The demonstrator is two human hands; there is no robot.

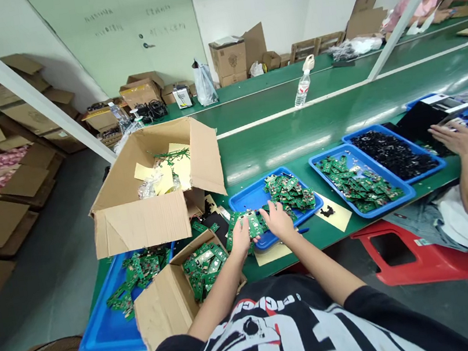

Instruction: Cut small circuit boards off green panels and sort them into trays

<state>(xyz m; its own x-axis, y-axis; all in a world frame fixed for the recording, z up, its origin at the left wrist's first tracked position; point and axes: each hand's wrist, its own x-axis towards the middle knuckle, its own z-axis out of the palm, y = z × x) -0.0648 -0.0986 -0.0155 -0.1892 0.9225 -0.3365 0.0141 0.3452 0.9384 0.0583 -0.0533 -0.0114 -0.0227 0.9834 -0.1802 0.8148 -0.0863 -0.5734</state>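
My left hand (pixel 240 239) is closed on a green circuit board (pixel 252 226), thumb on top, over the near left edge of a blue tray (pixel 243 199). Just right of that board is my right hand (pixel 279 221), its fingers slightly bent and apart. Its fingertips are close to the boards, and I cannot make out whether they touch one. A heap of green circuit boards (pixel 287 189) fills the tray's right part. More boards (pixel 206 265) lie in a small cardboard box (pixel 166 309) by my left forearm.
A large open carton (pixel 140 227) stands at the left, above a blue tray (pixel 103 330) of boards. To the right are a tray of boards (pixel 361 186) and a tray of black parts (pixel 393 151). A co-worker's hand (pixel 459 136) is farther right, above a red stool (pixel 450 266).
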